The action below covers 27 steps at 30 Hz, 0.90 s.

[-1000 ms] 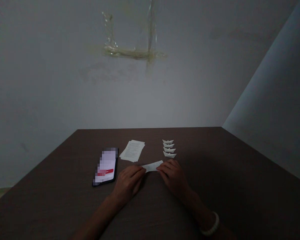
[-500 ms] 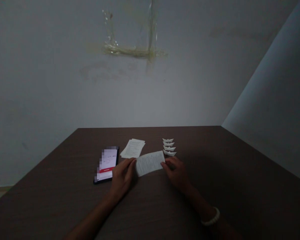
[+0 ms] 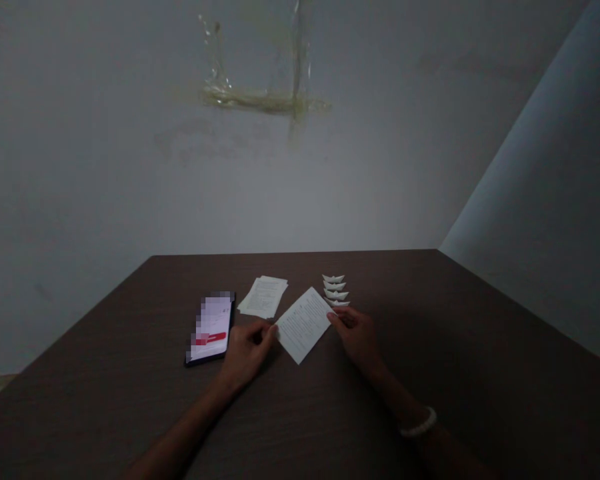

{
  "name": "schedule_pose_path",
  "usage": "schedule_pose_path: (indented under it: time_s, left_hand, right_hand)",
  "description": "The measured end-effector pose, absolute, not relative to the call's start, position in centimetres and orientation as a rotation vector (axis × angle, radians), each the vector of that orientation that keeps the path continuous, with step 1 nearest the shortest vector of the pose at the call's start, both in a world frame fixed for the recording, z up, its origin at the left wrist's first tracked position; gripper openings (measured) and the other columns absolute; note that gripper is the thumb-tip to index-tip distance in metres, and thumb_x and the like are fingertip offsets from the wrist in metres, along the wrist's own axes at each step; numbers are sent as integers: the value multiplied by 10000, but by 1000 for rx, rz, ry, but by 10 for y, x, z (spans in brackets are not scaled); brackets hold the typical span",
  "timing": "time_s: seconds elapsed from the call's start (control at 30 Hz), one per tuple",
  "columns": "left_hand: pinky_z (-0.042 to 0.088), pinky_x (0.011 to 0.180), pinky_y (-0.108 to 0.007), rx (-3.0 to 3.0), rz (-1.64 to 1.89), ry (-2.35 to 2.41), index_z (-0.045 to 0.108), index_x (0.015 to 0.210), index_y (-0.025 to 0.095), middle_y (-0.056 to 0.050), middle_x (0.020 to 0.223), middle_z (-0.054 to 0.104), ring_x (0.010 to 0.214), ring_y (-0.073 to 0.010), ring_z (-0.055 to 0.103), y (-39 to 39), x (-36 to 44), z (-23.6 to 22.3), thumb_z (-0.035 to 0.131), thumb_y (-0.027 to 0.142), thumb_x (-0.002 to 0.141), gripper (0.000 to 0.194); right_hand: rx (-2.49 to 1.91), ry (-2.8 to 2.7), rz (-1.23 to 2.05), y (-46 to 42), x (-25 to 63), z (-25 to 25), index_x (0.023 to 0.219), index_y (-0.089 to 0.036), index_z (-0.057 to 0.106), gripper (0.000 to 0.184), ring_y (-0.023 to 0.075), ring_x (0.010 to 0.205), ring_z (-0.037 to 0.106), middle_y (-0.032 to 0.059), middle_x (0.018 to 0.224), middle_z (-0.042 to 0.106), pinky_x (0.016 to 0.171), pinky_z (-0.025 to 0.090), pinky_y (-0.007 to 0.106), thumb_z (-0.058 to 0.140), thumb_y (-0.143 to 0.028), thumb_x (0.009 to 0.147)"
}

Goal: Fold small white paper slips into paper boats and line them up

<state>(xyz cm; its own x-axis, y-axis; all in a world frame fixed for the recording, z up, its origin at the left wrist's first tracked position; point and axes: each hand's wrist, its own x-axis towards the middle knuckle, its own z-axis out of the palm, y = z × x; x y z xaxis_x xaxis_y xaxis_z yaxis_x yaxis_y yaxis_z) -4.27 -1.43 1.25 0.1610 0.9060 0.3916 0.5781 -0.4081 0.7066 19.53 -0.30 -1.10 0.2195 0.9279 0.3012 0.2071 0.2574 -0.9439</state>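
A printed sheet of paper (image 3: 304, 325) is held up between my two hands, turned so that one corner points away and one toward me. My left hand (image 3: 249, 347) pinches its left corner between thumb and finger. On the opposite corner, my right hand (image 3: 353, 330) has a similar pinch, with a pale bracelet on that wrist. Just beyond my right hand, several small folded paper boats (image 3: 335, 287) stand in a column; the nearest is partly hidden by the hand and sheet.
A loose stack of printed papers (image 3: 264, 297) lies beyond my left hand. Left of that hand rests a phone (image 3: 211, 330) with a lit screen. The dark wooden table (image 3: 105, 393) meets a wall (image 3: 300, 200) bearing strips of peeling tape (image 3: 250, 101).
The sheet has turned from lying lengthwise between my hands to a diamond position, and its whole face shows more. Both hands still grip it. The view has shifted slightly.
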Motion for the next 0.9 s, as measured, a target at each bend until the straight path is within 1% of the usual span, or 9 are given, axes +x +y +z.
schedule_pose_path:
  time_s: [0.07,0.17,0.27,0.33,0.37,0.47,0.63,0.77,0.9]
  left_hand:
    - [355,497,-231,2081,1043,1385,550,533,154,15,510,525,510,-126,487,-13,-43,12,474,412,866,429]
    - [376,518,-236,2050,1023,1382,596,596,148,8,547,549,546,-136,512,-12,-42,13,473,423,874,410]
    - [447,590,-253,1978,1094,1340,672,868,145,-18,708,652,649,-159,590,-12,-40,15,532,408,855,299]
    - [470,613,-261,1969,1081,1295,666,1023,148,-39,808,690,683,-162,614,-12,-38,15,566,385,839,316]
    - [475,619,-263,1979,1063,1275,663,1056,149,-45,830,698,689,-162,619,-12,-38,15,574,375,837,327]
    - [485,651,-270,2029,1000,1216,689,1000,152,-47,825,701,718,-164,626,-11,-38,12,569,348,851,274]
    - [480,672,-270,2090,966,1195,706,908,158,-39,791,691,713,-157,619,-7,-38,8,592,311,843,201]
    - [460,660,-262,2141,962,1153,703,792,158,-38,770,682,709,-154,608,-6,-39,9,581,297,856,195]
    - [464,681,-272,2128,965,1119,713,807,161,-41,785,686,738,-165,613,-6,-40,11,557,308,882,227]
  right_hand:
    - [-1226,-1263,700,-2,197,-10,846,-170,723,244,237,732,711,77,821,755,661,569,336,675,-391,753]
    - [-1237,-1311,678,-2,200,-10,811,-177,736,211,230,711,706,62,793,754,657,562,333,673,-370,754]
    - [-1228,-1415,727,-3,200,-11,788,-186,747,170,220,702,698,50,772,751,644,545,316,673,-335,753]
    - [-1234,-1502,717,-3,201,-11,788,-192,757,148,202,682,681,43,753,745,624,520,293,674,-311,757]
    - [-1242,-1544,690,-3,201,-12,790,-196,762,140,191,666,667,39,743,740,611,504,282,675,-302,759]
    - [-1262,-1631,598,-3,203,-12,795,-210,772,125,159,609,609,28,714,723,565,453,258,686,-288,752]
    - [-1268,-1650,607,-3,203,-11,789,-200,776,128,130,550,555,17,647,675,516,415,233,710,-292,730]
    - [-1256,-1608,649,-5,201,-8,745,-195,765,118,133,556,567,16,637,676,516,423,229,721,-302,719]
    - [-1280,-1538,693,-4,202,-9,710,-185,738,141,150,572,607,19,642,697,532,442,235,709,-322,730]
